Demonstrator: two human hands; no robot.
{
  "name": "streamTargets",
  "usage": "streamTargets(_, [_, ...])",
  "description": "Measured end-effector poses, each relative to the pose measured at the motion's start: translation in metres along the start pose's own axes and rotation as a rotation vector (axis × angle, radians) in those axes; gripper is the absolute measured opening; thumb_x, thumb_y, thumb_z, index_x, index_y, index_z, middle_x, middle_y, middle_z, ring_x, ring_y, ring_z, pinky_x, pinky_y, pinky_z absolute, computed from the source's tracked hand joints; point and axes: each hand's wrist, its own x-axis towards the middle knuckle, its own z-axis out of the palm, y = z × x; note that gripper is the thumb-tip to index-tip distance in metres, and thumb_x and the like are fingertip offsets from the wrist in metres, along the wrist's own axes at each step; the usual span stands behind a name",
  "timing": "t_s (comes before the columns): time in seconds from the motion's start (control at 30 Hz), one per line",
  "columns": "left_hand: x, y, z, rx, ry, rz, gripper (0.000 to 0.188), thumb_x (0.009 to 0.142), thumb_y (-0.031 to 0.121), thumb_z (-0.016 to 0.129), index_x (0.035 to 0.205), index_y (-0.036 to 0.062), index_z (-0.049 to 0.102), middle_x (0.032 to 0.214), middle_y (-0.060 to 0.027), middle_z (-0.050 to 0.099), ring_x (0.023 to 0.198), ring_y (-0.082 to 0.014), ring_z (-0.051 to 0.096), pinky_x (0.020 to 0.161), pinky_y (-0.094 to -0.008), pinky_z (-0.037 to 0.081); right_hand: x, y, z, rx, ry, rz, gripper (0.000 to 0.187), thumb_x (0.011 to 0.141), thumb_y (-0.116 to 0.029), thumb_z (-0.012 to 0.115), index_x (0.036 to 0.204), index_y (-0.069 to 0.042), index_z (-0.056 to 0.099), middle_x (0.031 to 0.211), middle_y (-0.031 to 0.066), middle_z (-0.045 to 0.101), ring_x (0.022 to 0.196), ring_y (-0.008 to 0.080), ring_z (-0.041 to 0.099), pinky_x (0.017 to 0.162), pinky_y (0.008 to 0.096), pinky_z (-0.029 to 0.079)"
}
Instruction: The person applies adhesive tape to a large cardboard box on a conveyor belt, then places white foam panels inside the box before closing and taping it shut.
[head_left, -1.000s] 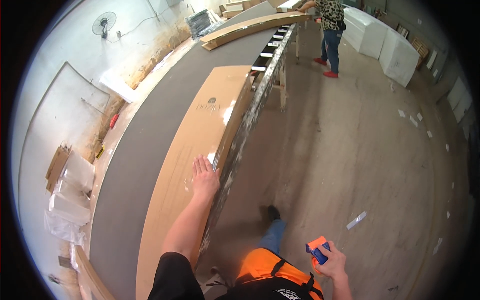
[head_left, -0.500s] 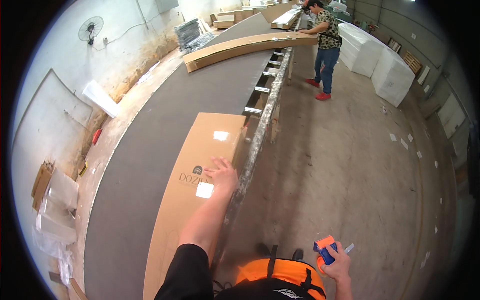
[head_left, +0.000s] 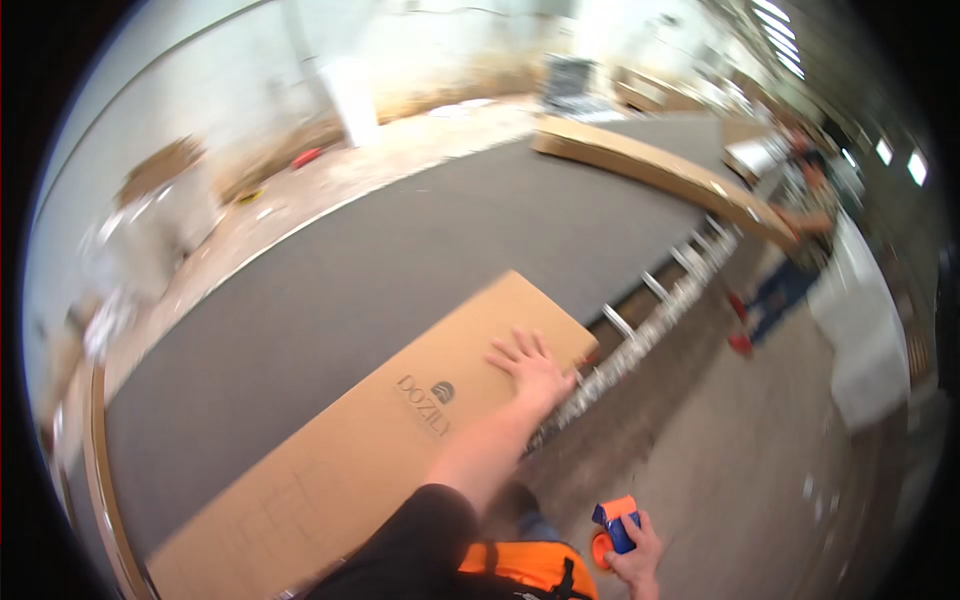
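In the head view, a long cardboard box (head_left: 330,470) lies along the near edge of the bench (head_left: 400,255), its top closed and its contents hidden. The left hand (head_left: 535,375) rests on it unclenched, fingers spread, near the end by the metal crossbars (head_left: 619,321). The right hand (head_left: 638,558), beyond the near edge, grips a blue-and-orange tape dispenser (head_left: 618,530). Grey surface stretches from box to far edge; a second box (head_left: 660,170) lies well apart, crosswise toward the bench's far end.

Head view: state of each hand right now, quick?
Left hand: open, spread on top of the long cardboard box, not gripping it.
Right hand: closed, holding the blue-and-orange tape dispenser.
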Motion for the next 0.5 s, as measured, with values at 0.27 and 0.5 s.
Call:
streamTargets(0.27, [-0.028,-0.042,0.025,-0.184,0.087,-0.005,0.100,0.084,0.065,0.056,0.153,0.0014,0.025,0.160,-0.0256,0.018,0.143,-0.0558,0.018,0.110,-0.0725,0.015,0.208,-0.076,0.006,0.969,-0.119,-0.183,0.088,0.061,0.006,0.056,0.147,0.004,0.038,0.141,0.0117,0.050,0.119,0.0202,0.053,0.103,0.0312,0.042])
streamTargets(0.5, [-0.197,-0.171,0.098,-0.231,0.766,-0.642,0.048,0.089,0.031,0.063,0.130,0.0049,0.058,0.138,-0.0210,0.053,0.132,-0.0394,0.045,0.111,-0.0475,0.036,0.303,-0.170,0.127,1.186,-0.823,-0.287,0.071,0.078,-0.001,0.055,0.147,0.002,0.039,0.132,0.0114,0.056,0.114,0.0193,0.057,0.099,0.0328,0.045])
